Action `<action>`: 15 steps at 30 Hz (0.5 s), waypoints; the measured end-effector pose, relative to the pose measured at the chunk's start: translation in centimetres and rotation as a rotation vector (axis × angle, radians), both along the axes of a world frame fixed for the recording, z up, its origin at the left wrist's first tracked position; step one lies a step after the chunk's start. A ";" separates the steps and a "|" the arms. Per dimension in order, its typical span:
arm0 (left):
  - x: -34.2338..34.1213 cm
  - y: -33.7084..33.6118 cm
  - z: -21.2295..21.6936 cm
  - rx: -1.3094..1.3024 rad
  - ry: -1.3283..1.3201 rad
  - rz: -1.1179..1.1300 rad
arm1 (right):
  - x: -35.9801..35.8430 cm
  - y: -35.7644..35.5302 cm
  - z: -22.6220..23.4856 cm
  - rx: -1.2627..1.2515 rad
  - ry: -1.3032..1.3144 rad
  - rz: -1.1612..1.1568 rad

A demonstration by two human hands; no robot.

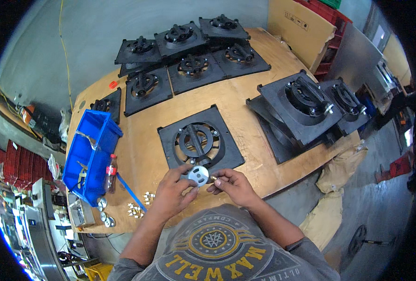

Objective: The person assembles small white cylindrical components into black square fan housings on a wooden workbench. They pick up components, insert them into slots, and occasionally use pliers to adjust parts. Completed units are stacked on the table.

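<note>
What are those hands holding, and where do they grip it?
The left hand holds a small round metal disc by its rim. The right hand pinches a tiny part at the disc's edge; too small to identify.

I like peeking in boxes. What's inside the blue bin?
Inside the blue bin a few pale metal pieces lie near its bottom. A small bottle stands outside it. The walls cover the rest.

Packaging and labels at your bench

A flat brown cardboard box [298,25] with small dark printed marks leans beyond the far right end of your table. A small clear plastic bottle with a red label band and red cap [111,172] stands at your left, just beside the blue bin. A round red sticker [113,85] sits on the tabletop at the far left. Tan paper sacks [341,171] slump below the right table edge.
</note>
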State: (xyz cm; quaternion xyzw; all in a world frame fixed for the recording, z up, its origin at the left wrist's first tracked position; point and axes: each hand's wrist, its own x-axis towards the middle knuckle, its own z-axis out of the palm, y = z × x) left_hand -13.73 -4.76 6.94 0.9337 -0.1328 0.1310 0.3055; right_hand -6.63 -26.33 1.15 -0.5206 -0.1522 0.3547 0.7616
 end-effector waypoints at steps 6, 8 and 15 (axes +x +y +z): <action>-0.2 -2.3 -1.1 -0.423 0.326 0.063 | -0.9 0.3 -0.3 -0.146 -0.243 -0.087; -0.2 -2.8 -1.9 -0.539 0.298 0.036 | -1.1 0.0 0.7 -0.258 -0.389 -0.093; -0.6 -4.1 -3.6 -1.018 0.469 0.137 | -1.4 -0.6 2.1 -0.566 -0.932 -0.138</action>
